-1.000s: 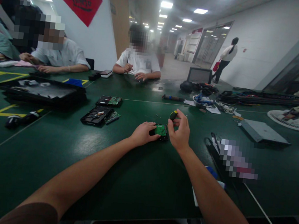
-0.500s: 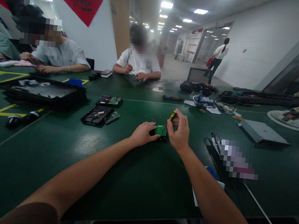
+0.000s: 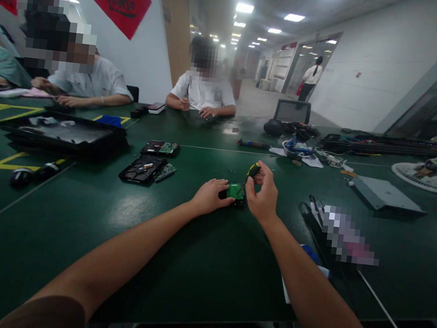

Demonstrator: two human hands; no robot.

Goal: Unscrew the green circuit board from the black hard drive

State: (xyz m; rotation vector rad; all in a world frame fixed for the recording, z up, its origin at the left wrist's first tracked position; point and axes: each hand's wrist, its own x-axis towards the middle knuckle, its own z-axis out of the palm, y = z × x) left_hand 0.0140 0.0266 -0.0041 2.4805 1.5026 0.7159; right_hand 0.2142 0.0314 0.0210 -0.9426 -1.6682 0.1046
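A hard drive [image 3: 235, 191] with a green circuit board on top lies on the dark green table. My left hand [image 3: 211, 197] grips its left side, fingers at the far edge and thumb at the near edge. Over its right end, my right hand [image 3: 263, 194] is closed around the yellow and black handle of a screwdriver [image 3: 254, 170]. The handle stands tilted, and the shaft reaches down toward the board's right edge. Whether the tip sits in a screw is too small to tell. Several tiny screws [image 3: 232, 170] lie just beyond the drive.
To the left are another drive [image 3: 160, 148], a black casing [image 3: 142, 169], a loose circuit board [image 3: 165, 172] and black trays [image 3: 64, 133]. A grey metal box [image 3: 388, 195] and a white fan grille [image 3: 422, 178] lie right. Co-workers [image 3: 203, 91] sit across the table.
The screwdriver handle has turned and tilted a little more to the right in my right hand. My left hand keeps its place on the drive. A person in the background has walked farther away.
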